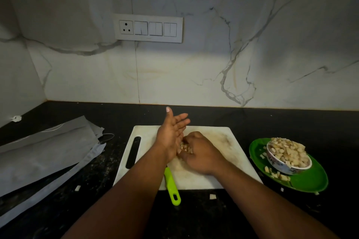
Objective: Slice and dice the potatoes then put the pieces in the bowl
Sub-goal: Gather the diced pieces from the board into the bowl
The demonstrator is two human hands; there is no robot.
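Most of the dicing looks done: the bowl (288,158) is heaped. On the cutting board (223,141) our right hand (200,156) curls round the last potato pieces (185,147), scooping them against the flat, open left hand (172,136) (knife (172,186) lies idle). Transfer remains, plus strays on the desk (213,213).

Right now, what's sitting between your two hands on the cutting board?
In the head view, a small heap of diced potato pieces lies between the left hand and right hand on the cutting board.
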